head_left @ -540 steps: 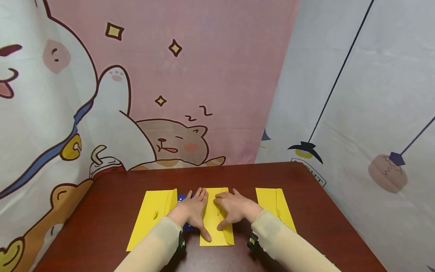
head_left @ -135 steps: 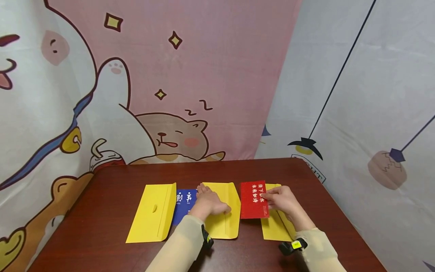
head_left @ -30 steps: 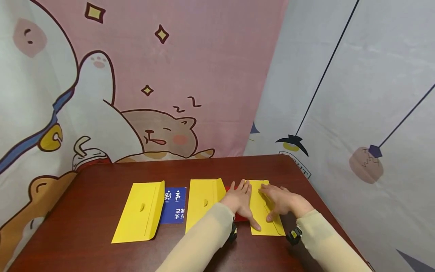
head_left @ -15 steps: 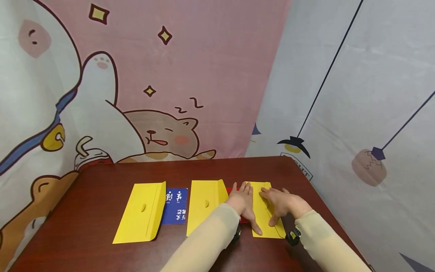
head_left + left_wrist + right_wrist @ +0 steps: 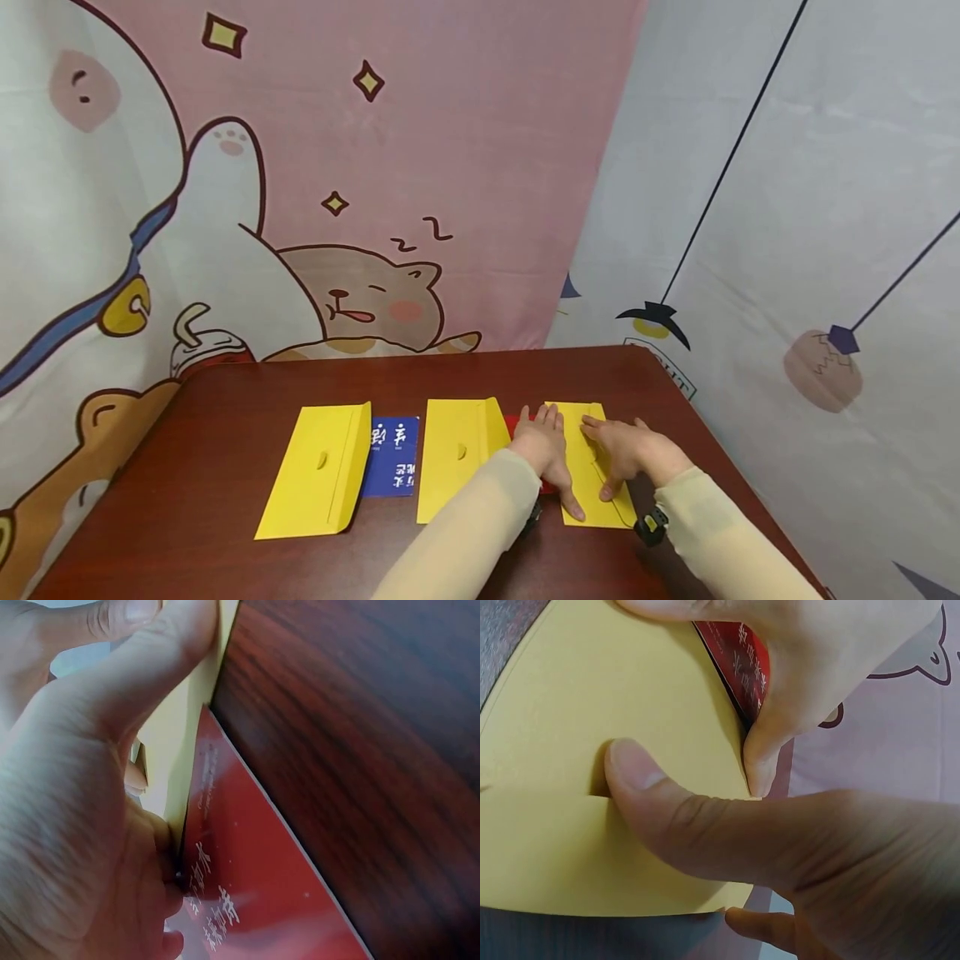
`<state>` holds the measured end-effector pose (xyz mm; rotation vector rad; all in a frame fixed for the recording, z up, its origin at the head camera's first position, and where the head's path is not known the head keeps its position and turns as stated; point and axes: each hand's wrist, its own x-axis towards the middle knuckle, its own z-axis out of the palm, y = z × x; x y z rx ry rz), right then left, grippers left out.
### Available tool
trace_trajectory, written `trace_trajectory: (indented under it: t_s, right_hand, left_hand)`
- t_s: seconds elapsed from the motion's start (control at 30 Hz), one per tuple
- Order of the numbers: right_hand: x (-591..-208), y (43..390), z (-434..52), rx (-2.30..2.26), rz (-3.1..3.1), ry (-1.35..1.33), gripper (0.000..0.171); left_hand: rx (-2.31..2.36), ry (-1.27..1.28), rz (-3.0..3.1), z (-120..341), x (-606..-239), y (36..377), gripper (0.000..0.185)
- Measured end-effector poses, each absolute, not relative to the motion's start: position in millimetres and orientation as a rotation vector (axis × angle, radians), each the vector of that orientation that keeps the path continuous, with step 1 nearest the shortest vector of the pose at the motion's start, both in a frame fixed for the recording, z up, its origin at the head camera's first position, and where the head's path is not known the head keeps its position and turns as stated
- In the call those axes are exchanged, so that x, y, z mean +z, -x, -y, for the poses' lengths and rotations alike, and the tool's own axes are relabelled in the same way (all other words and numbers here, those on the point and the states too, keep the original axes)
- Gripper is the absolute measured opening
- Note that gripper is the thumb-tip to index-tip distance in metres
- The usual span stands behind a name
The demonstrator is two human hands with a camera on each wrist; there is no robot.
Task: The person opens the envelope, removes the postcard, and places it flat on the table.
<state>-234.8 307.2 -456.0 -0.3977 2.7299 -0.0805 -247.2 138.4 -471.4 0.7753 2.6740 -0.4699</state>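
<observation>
On the right of the table a yellow envelope (image 5: pixel 576 429) lies with its flap folded over. My left hand (image 5: pixel 546 450) rests along its left edge, fingers extended away from me and thumb on the paper near the front. Over the flap, my right hand (image 5: pixel 637 450) spreads its fingers. Its thumb (image 5: pixel 675 817) presses at the slot and flap edge in the right wrist view. A red card (image 5: pixel 247 855) with white characters lies beside the envelope, partly hidden under my left hand. The left wrist view shows my left thumb (image 5: pixel 150 682) at the envelope's edge.
Two more yellow envelopes lie to the left: a middle envelope (image 5: pixel 453 442) and a left envelope (image 5: pixel 311 475), both showing a slot and a raised flap. Between them is a blue card (image 5: pixel 392 462) with white characters. A cartoon-printed cloth hangs behind the dark red-brown table (image 5: pixel 420 379).
Since 4.5 seconds ago, the red card has left my right hand and lies on the table; both hands have moved to the right envelope. In the last second they barely move.
</observation>
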Motion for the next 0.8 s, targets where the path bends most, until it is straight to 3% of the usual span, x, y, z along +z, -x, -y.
trace_trajectory:
  t_s: [0.8]
  right_hand:
    - [-448.8, 236.4, -308.4, -0.039, -2.706, 0.429, 0.115]
  left_hand:
    - [-0.463, -0.749, -2.694, -139.9, -472.5, 247.7, 0.148]
